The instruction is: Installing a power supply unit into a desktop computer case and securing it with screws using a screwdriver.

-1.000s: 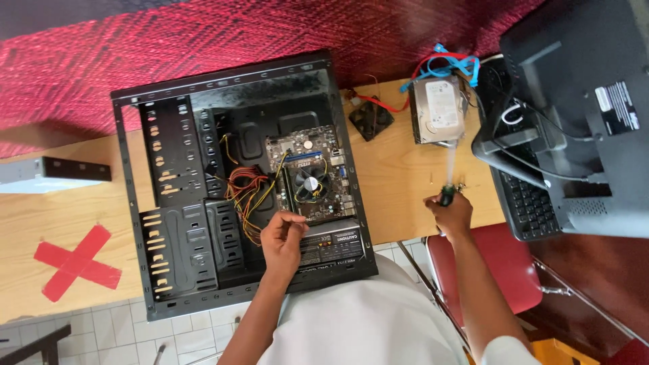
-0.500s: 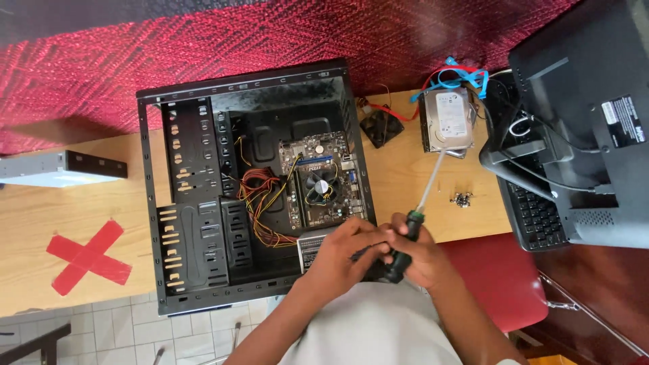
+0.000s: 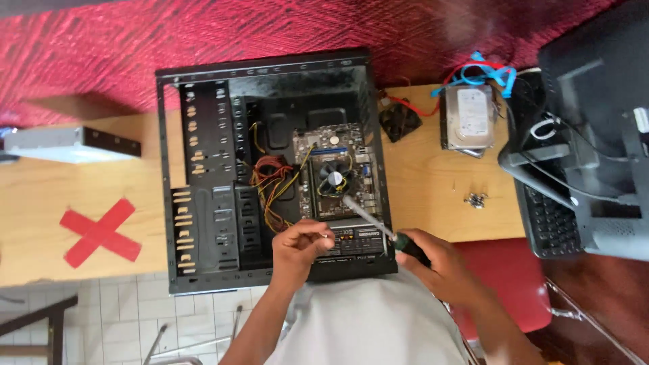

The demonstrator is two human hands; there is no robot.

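Lying on its side on a light wooden table (image 3: 433,196), an open black computer case (image 3: 270,169) shows its interior to the head camera: drive bays on the left, a green motherboard (image 3: 334,172) on the right with a round cooler fan (image 3: 332,179) at its middle, and a bundle of red, yellow and orange wires (image 3: 270,189) just beside the board. Right hand (image 3: 433,260): closed around the dark green-and-black handle of a screwdriver (image 3: 378,226), at the case's near right corner; the metal shaft slants up and left over the case edge, its tip just below the cooler fan. Left hand (image 3: 297,247): fingers curled together at the near edge of the motherboard, beside the shaft; whether it pinches anything cannot be told. The hands sit near each other, not touching. Also on the table: a hard drive (image 3: 470,118) with blue and red cables, a small black fan (image 3: 400,120) between it and the case, a few loose screws (image 3: 476,199), a red tape cross (image 3: 100,231), a flat grey optical drive (image 3: 67,143) at far left. At right, a black keyboard (image 3: 547,223) and a monitor stand (image 3: 541,176).
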